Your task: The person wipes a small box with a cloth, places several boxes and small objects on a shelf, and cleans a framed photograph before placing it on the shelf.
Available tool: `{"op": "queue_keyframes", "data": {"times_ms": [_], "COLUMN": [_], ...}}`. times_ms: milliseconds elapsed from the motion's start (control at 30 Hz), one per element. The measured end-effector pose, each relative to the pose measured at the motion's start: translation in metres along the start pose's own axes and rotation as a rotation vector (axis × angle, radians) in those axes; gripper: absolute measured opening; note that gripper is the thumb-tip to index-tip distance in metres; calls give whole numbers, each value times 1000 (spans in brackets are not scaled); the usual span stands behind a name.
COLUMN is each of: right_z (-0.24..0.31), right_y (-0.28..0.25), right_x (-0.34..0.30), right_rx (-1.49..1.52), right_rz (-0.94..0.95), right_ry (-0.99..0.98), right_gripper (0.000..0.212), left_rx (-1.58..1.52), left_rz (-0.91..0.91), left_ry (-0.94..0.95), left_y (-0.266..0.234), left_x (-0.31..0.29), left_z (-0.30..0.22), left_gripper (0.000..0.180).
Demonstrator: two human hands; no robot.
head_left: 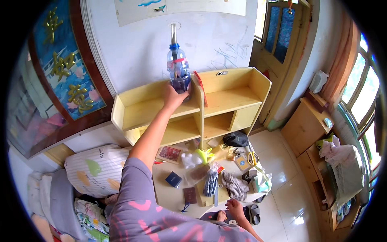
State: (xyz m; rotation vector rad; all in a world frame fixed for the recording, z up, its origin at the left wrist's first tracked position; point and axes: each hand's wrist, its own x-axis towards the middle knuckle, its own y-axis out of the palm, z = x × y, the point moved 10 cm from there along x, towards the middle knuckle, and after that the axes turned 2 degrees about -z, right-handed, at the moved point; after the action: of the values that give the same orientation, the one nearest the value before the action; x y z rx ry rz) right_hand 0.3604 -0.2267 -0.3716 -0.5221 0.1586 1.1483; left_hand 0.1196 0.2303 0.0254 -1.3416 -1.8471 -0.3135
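My left hand [175, 97] is raised at full reach and wrapped round the lower part of a clear plastic bottle [177, 66]. The bottle stands upright, with a blue ring at its neck and a red band round its middle. Something long and pale sticks out of its top, and its lower part looks dark blue. Behind it is the upper left compartment of a pale yellow wooden shelf [161, 108]; I cannot tell whether the bottle rests on it. Low by the table's front edge, my right hand [236, 209] hangs with loosely bent fingers and nothing visible in them.
On the table [161, 193] lie a dark blue box [173, 179], a white plush toy [191, 159], a grey cloth [235, 186], yellow scissors [252, 158] and a black bag [236, 139]. A red flat item [200, 88] leans at the shelf's divider. Grey slippers [254, 214] lie on the floor.
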Motion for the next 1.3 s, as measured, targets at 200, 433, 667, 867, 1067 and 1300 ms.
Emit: {"op": "queue_keyframes", "data": {"times_ms": [200,433,667,867,1067,1300], "right_z": [4,-8,48,39,2,0], "right_y": [-8,-16,-43,-29,-33,-150], "right_x": [27,38,30,67,43,74], "right_rx": [-57,-224,-410,-389,-395,-286], "right_rz": [93,171,80,264,331,-245], "right_ry": [-41,-255,-328,-322,-299,-197], "right_gripper": [22,23,22,20,14,17], "left_rx": [-103,31,-149,-143,1,157], "left_rz": [232,102,153,503,827,916], "left_ry": [-104,-143,-293,-796,-765,-597], "left_y": [17,-34,-101,-72,-37,-31], "left_x": [-9,-93,-265,-450,-525,-504], "left_z": [-24,6,-41,-6,-60,-85], "left_gripper": [56,63,12,11,14,17]}}
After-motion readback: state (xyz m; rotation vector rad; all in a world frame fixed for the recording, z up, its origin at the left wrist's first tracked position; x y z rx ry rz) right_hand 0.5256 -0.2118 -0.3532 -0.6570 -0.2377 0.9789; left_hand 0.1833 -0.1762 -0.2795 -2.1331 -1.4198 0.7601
